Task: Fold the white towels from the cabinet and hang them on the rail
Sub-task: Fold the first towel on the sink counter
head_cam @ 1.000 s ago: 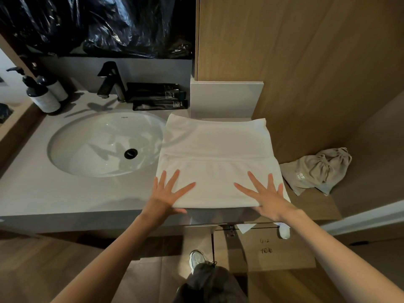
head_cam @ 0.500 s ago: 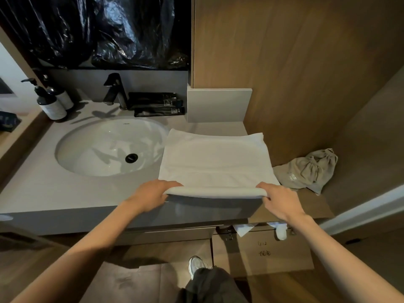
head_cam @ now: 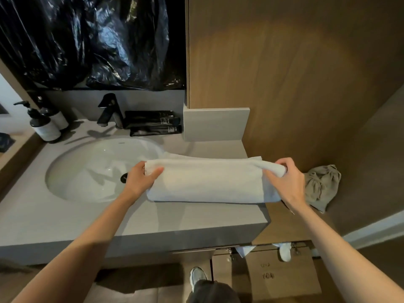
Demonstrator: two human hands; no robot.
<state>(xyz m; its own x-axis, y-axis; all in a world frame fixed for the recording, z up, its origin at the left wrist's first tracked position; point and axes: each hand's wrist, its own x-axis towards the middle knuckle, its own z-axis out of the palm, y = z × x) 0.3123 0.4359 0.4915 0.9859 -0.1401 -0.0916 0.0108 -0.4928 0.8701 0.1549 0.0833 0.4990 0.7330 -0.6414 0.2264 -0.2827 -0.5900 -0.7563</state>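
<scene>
Left hand and right hand each grip an end of the folded white towel on the counter beside the sink. Fingers partly hidden under cloth. Box writing and tube print unreadable.

You have one white towel on the table, gripped at its ends by your two hands, left and right. Left of the towel sits one sink. Behind the sink you can count one black faucet, two pump bottles and two dark tubes. Right of the towel lies one grey cloth bag.
</scene>
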